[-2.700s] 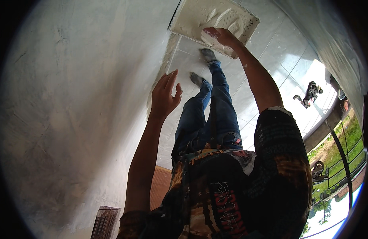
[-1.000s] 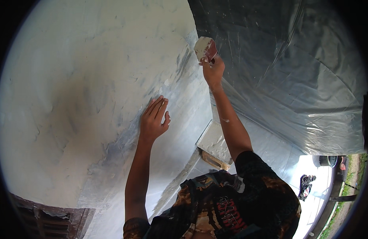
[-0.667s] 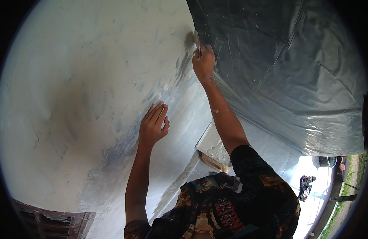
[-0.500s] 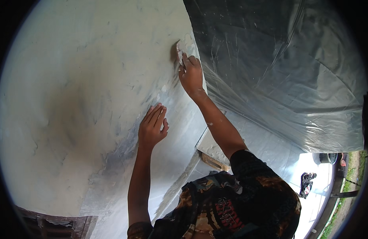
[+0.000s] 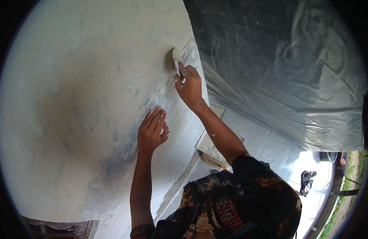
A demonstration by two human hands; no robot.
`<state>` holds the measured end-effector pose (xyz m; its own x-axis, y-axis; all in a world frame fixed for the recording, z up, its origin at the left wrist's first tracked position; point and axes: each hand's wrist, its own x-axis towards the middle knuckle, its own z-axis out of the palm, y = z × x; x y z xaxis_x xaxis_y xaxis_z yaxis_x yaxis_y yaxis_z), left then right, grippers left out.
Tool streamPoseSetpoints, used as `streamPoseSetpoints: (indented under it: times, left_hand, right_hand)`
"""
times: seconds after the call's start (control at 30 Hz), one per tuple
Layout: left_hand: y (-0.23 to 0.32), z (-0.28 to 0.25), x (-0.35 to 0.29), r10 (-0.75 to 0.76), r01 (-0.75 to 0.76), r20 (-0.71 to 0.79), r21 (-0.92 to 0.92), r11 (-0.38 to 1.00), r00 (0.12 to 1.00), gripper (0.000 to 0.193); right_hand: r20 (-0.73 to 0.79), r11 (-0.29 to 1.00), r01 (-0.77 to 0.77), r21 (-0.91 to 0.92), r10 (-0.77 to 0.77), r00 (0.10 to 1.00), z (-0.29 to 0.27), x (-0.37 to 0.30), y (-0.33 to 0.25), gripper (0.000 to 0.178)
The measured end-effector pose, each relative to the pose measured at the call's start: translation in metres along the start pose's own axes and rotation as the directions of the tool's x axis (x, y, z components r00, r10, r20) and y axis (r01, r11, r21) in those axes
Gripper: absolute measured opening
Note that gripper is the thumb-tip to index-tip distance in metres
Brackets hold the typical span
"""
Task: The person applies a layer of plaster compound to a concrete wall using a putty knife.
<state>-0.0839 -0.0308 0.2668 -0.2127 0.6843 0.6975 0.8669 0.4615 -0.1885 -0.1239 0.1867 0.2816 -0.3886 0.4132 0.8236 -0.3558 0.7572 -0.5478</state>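
A putty knife (image 5: 176, 60), smeared with pale plaster, is gripped in my right hand (image 5: 189, 85); its blade is at the wall surface near the wall's right edge. My left hand (image 5: 151, 129) lies against the wall lower down, its fingers stretched out and nothing held in it. The wall (image 5: 92, 63) is coated with off-white skim plaster, with streaks and greyer, thinner patches around my left hand. Bits of plaster cling to my right fingers and forearm.
A dark plastic sheet (image 5: 279, 75) hangs just right of the wall's edge. Below my right arm stands a plaster-stained board or platform (image 5: 211, 146) on grey tiles. A dark bucket (image 5: 327, 156) and crumpled dark cloth (image 5: 307, 182) lie farther right. A brown wooden frame (image 5: 58, 229) sits at lower left.
My right hand has moved slightly down and left with the putty knife, and a greyer streak shows by the wall's edge. My left hand has stayed nearly in place.
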Motion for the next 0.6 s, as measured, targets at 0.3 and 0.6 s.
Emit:
streamPoseSetpoints:
  times: [0.3, 0.6]
  left_hand:
    - [0.005, 0.003, 0.005, 0.028, -0.028, 0.01, -0.01, 1.0, 1.0, 0.03]
    - [0.005, -0.001, 0.005, 0.034, -0.034, 0.024, 0.009, 0.999, 0.999, 0.029]
  right_hand:
    - [-0.141, 0.994, -0.02, -0.105, 0.005, 0.99, 0.006, 0.049, 0.031, 0.045]
    - [-0.03, 0.963, -0.235, 0.134, 0.241, 0.97, -0.031, 0.039, -0.002, 0.047]
